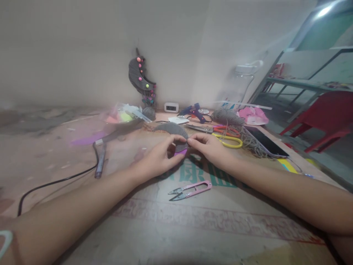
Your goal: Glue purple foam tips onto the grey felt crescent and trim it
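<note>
Near the middle of the table I hold a curved piece wrapped in grey yarn point(171, 128), with a bit of purple point(181, 151) showing at its near end. My left hand point(162, 152) grips that near end between thumb and fingers. Against its right edge, my right hand point(205, 145) is closed in a pinch; what lies between those fingertips is too small to make out. Pink thread snips point(190, 190) lie on the table just in front of my hands. Scissors with orange and yellow handles point(227, 140) rest beyond my right hand.
Grey yarn point(227, 117), a glue gun point(195, 112), a phone point(266, 141) and a clear bottle point(242, 86) are at the back right. A small clock point(171, 107) stands by the wall, left of it a grey crescent with pompoms point(138, 75). A black cable point(59, 180) crosses the left side.
</note>
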Action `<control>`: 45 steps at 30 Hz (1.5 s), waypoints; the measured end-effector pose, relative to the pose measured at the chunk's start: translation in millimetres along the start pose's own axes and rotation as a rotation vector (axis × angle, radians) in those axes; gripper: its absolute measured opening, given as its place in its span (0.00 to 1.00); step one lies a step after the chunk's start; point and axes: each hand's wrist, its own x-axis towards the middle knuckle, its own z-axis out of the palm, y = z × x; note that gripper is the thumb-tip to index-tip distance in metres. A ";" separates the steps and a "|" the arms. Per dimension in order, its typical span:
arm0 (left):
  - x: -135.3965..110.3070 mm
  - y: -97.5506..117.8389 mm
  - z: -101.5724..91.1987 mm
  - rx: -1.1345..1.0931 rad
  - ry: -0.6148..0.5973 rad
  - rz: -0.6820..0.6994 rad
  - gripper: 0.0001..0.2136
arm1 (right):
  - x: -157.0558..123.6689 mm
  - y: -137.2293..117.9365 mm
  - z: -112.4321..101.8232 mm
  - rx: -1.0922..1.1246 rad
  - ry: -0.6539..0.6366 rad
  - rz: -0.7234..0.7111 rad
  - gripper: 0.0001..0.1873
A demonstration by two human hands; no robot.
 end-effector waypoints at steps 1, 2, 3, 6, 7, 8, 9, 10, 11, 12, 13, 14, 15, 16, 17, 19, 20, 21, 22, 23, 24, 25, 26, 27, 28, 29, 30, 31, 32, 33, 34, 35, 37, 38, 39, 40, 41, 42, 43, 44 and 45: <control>0.1 0.4 0.0 0.001 0.002 -0.001 0.15 | -0.4 -0.2 0.1 -0.013 -0.006 0.005 0.15; 0.3 1.0 -0.1 0.000 0.008 -0.007 0.15 | -0.8 -0.5 0.2 -0.026 -0.015 0.010 0.15; 0.5 1.7 -0.3 0.000 0.013 -0.016 0.14 | -1.2 -0.8 0.3 -0.039 -0.027 0.012 0.15; 1.1 3.6 -1.1 0.004 0.042 -0.046 0.12 | -0.9 -0.5 -0.5 -0.047 -0.033 -0.013 0.17; 1.2 3.7 -1.2 0.004 0.056 -0.056 0.12 | -0.2 0.1 -0.9 -0.029 -0.031 -0.023 0.17; 1.4 3.2 -1.1 0.003 0.070 -0.063 0.11 | 0.7 0.6 -1.3 -0.006 -0.035 -0.027 0.17; 1.5 2.3 -0.8 0.000 0.080 -0.066 0.11 | 1.6 1.2 -1.5 0.018 -0.049 -0.020 0.16; 1.6 0.9 -0.4 -0.007 0.091 -0.064 0.11 | 2.5 1.8 -1.5 0.038 -0.074 -0.002 0.18; 1.7 -0.8 0.1 -0.017 0.102 -0.057 0.11 | 3.1 2.1 -1.2 0.053 -0.105 0.020 0.20; 1.8 -2.7 0.7 -0.029 0.111 -0.045 0.11 | 3.5 2.2 -0.8 0.062 -0.131 0.041 0.23; 1.9 -4.5 1.2 -0.043 0.123 -0.030 0.11 | 3.6 2.2 -0.2 0.062 -0.149 0.060 0.24; 1.9 -6.0 1.6 -0.049 0.129 -0.020 0.11 | 3.5 1.9 0.3 0.054 -0.164 0.073 0.23; 1.9 -7.1 1.8 -0.049 0.133 -0.013 0.11 | 3.2 1.4 0.7 0.038 -0.172 0.078 0.20; 1.8 -7.8 1.9 -0.043 0.133 -0.012 0.11 | 2.9 0.8 0.9 0.015 -0.174 0.076 0.17; 1.7 -7.9 1.7 -0.033 0.132 -0.013 0.11 | 2.5 0.2 0.9 -0.015 -0.173 0.072 0.14; 1.6 -7.2 1.1 -0.017 0.137 -0.020 0.11 | 2.0 -1.0 0.4 -0.072 -0.166 0.059 0.11; 1.6 -6.6 0.7 -0.013 0.134 -0.025 0.12 | 1.9 -1.4 0.1 -0.090 -0.159 0.054 0.11; 1.5 -6.0 0.4 -0.012 0.132 -0.026 0.12 | 1.8 -1.6 -0.2 -0.099 -0.149 0.052 0.12; 1.5 -5.4 0.2 -0.013 0.128 -0.027 0.12 | 1.7 -1.6 -0.3 -0.104 -0.139 0.052 0.12; 1.5 -4.9 0.1 -0.013 0.121 -0.027 0.12 | 1.7 -1.4 -0.4 -0.105 -0.126 0.051 0.12; 1.5 -4.7 0.1 -0.012 0.113 -0.027 0.12 | 1.6 -1.0 -0.4 -0.102 -0.108 0.045 0.13; 1.5 -4.5 0.1 -0.010 0.105 -0.027 0.11 | 1.4 -0.4 -0.4 -0.098 -0.093 0.035 0.13; 1.4 -4.5 0.3 -0.007 0.098 -0.028 0.11 | 1.2 0.2 -0.3 -0.096 -0.080 0.020 0.13; 1.2 -4.7 0.5 -0.006 0.092 -0.030 0.11 | 1.0 0.8 -0.3 -0.095 -0.073 0.004 0.13; 1.1 -4.8 0.7 -0.009 0.088 -0.030 0.11 | 0.8 1.4 -0.3 -0.095 -0.071 -0.009 0.13; 1.0 -5.0 0.9 -0.016 0.087 -0.029 0.11 | 0.6 1.8 -0.3 -0.095 -0.071 -0.018 0.13; 1.0 -5.1 1.0 -0.023 0.084 -0.029 0.11 | 0.5 2.1 -0.2 -0.095 -0.073 -0.021 0.12; 1.1 -5.1 1.2 -0.028 0.082 -0.031 0.11 | 0.4 2.3 -0.1 -0.096 -0.074 -0.018 0.12; 1.2 -5.0 1.2 -0.034 0.082 -0.034 0.11 | 0.3 2.3 0.0 -0.095 -0.075 -0.011 0.12; 1.5 -4.7 1.2 -0.037 0.084 -0.039 0.11 | 0.3 2.2 0.2 -0.093 -0.076 -0.002 0.12; 1.7 -4.5 1.2 -0.037 0.087 -0.043 0.11 | 0.3 2.0 0.4 -0.092 -0.078 0.006 0.12; 2.0 -4.2 1.1 -0.035 0.089 -0.048 0.11 | 0.3 1.9 0.6 -0.093 -0.082 0.009 0.12; 2.1 -3.9 0.9 -0.042 0.093 -0.060 0.12 | 0.3 1.8 0.6 -0.099 -0.086 0.005 0.12; 2.0 -3.7 0.8 -0.049 0.094 -0.063 0.12 | 0.4 2.0 0.5 -0.103 -0.086 0.000 0.12; 1.8 -3.5 0.7 -0.057 0.093 -0.067 0.12 | 0.5 2.5 0.4 -0.105 -0.086 -0.005 0.12; 1.5 -3.2 0.4 -0.072 0.087 -0.075 0.12 | 0.8 3.1 0.2 -0.106 -0.087 -0.007 0.12; 1.1 -2.7 0.2 -0.087 0.081 -0.084 0.12 | 1.1 3.9 0.0 -0.105 -0.086 -0.008 0.12; 0.7 -1.9 -0.2 -0.097 0.074 -0.094 0.12 | 1.6 4.8 0.0 -0.103 -0.087 -0.010 0.12; 0.4 -0.9 -0.7 -0.097 0.070 -0.100 0.12 | 2.0 5.6 0.0 -0.101 -0.087 -0.012 0.12; 0.2 0.1 -1.1 -0.085 0.071 -0.108 0.11 | 2.6 6.2 0.2 -0.101 -0.088 -0.014 0.12; 0.0 1.2 -1.5 -0.065 0.073 -0.111 0.11 | 3.1 6.5 0.4 -0.101 -0.089 -0.014 0.12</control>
